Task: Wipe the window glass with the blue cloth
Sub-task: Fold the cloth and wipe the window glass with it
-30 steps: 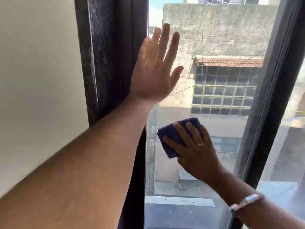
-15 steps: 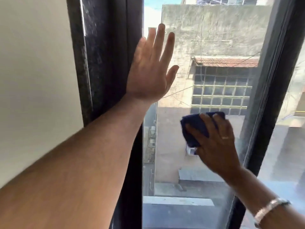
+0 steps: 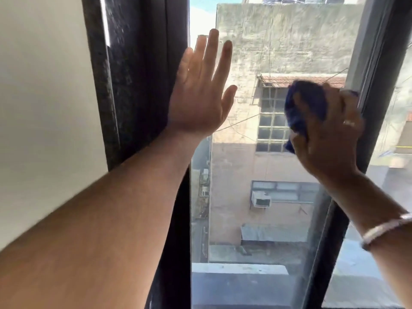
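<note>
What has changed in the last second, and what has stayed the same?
The right hand slid the blue cloth up and rightward across the window glass, from the lower middle to the right frame. The left hand stayed flat and open near the left frame; the cloth was never released.

The window glass (image 3: 240, 197) is transparent and smooth, with faint smears and light reflections. The blue cloth (image 3: 305, 105) is soft, matt fabric, bunched into folds. The left frame post (image 3: 138, 81) is dark, with a dusty, speckled surface and a dull sheen. The right frame bar (image 3: 376, 70) is smooth and semi-gloss. The wall (image 3: 44, 108) is matt, evenly painted. The bracelet (image 3: 383, 230) is shiny metal.
</note>
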`<state>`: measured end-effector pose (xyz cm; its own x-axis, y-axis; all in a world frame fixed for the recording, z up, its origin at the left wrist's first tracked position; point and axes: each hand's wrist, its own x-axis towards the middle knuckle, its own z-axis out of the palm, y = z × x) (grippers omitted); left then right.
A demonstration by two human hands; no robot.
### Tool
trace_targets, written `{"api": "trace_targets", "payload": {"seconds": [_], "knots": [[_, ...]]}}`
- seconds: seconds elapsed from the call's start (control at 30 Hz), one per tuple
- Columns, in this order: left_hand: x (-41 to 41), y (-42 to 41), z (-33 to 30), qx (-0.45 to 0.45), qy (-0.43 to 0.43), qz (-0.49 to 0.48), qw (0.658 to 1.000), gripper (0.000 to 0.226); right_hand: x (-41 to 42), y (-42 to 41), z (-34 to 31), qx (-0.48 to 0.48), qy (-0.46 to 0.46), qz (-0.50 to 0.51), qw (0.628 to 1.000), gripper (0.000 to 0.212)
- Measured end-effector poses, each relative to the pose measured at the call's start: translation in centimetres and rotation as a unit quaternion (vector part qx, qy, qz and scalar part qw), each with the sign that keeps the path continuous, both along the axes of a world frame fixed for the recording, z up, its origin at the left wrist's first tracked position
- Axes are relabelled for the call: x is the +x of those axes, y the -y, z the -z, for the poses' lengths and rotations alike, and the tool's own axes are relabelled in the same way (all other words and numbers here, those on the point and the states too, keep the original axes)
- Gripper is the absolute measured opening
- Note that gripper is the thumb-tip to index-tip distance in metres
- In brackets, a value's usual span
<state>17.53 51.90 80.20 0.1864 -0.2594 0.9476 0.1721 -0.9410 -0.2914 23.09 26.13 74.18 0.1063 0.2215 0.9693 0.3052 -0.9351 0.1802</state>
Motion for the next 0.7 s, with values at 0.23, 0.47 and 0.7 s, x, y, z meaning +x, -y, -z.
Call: {"api": "trace_targets", "payload": {"seconds": [0.23, 0.47, 0.7], "knots": [[0.1, -0.1, 0.1, 0.004, 0.012, -0.010, 1.000, 0.066, -2.6, -6.4, 10.2, -0.232, 0.013, -0.048, 0.971, 0.071], [0.2, 0.0, 0.1, 0.003, 0.018, -0.007, 1.000, 0.066, 0.9, -0.1, 2.4, -0.091, 0.042, 0.005, 0.995, 0.083], [-0.1, -0.2, 0.0, 0.007, 0.011, 0.001, 1.000, 0.066, -1.3, -4.8, 6.5, -0.328, 0.038, -0.080, 0.941, 0.071]]}}
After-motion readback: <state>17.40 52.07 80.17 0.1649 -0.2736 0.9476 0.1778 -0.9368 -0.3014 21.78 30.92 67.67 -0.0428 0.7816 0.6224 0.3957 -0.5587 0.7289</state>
